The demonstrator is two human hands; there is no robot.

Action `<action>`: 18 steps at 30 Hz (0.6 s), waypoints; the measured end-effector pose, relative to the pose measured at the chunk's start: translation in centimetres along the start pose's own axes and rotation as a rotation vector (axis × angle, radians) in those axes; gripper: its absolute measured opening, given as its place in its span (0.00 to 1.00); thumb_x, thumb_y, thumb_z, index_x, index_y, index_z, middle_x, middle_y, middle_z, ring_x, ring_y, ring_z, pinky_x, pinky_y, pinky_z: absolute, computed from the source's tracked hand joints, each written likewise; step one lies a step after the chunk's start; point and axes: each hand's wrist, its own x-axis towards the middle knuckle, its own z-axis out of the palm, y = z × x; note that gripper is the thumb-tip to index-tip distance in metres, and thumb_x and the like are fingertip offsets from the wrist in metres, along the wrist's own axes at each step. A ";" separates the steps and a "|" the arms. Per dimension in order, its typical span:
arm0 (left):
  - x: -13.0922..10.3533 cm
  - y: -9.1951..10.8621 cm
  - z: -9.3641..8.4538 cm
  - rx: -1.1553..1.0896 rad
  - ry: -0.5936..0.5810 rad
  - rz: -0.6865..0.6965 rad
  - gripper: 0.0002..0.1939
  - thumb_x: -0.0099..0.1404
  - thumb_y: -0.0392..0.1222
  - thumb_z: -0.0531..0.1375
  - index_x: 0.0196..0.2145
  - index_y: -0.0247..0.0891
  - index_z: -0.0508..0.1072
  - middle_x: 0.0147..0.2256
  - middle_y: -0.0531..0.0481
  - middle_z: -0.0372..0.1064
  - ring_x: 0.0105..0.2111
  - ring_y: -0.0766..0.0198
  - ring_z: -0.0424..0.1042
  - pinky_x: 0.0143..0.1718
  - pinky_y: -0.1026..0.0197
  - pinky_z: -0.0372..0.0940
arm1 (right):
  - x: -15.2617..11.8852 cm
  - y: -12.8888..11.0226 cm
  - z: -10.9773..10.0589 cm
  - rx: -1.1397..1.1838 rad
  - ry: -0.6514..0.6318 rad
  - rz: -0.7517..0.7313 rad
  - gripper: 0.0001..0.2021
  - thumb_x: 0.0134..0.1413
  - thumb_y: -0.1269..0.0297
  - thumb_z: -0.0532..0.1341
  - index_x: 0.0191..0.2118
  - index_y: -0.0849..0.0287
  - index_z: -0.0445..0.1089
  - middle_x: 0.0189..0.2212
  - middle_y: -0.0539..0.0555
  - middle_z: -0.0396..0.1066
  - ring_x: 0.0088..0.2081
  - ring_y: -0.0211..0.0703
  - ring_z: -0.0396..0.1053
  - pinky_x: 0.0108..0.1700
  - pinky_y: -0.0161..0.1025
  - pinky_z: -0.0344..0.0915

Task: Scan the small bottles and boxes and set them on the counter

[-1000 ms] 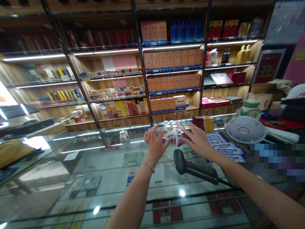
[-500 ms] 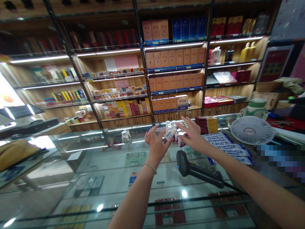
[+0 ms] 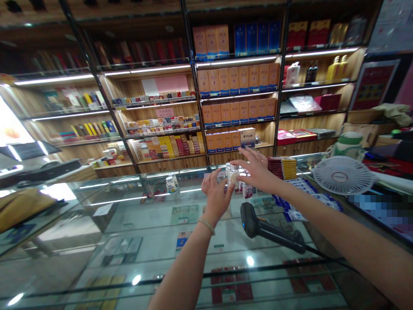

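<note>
Fingers of the left hand (image 3: 217,196) pinch a bottle (image 3: 231,174) — can't tell if the right hand (image 3: 258,174) grips — a loose pinch could topple other bottles (image 3: 247,190) beside them.

Bottles (image 3: 248,190) behind scanner (image 3: 275,234) on counter (image 3: 153,226), fan (image 3: 342,175) right of both, shelves (image 3: 237,97) behind counter

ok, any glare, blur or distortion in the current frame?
Head view: glare spots and streaks on the glass counter; same view: top-left shelves murky, small bottles' labels too soft to read; same view: right-edge patch pixelated, verticals lean.
</note>
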 end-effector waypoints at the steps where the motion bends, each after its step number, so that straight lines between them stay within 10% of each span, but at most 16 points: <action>1: 0.0 0.0 0.0 -0.006 -0.013 -0.001 0.18 0.73 0.52 0.52 0.44 0.41 0.77 0.64 0.40 0.56 0.64 0.47 0.53 0.66 0.35 0.48 | 0.1 0.0 -0.1 -0.008 -0.009 -0.001 0.23 0.58 0.55 0.64 0.60 0.42 0.68 0.72 0.56 0.47 0.72 0.60 0.41 0.66 0.64 0.45; 18: -0.3 0.1 0.1 0.052 -0.116 -0.019 0.18 0.73 0.50 0.50 0.51 0.46 0.76 0.67 0.42 0.50 0.66 0.48 0.49 0.66 0.37 0.45 | 1.1 1.3 -1.6 -0.055 -0.138 -0.087 0.22 0.50 0.45 0.68 0.48 0.50 0.75 0.71 0.58 0.49 0.71 0.65 0.41 0.66 0.69 0.40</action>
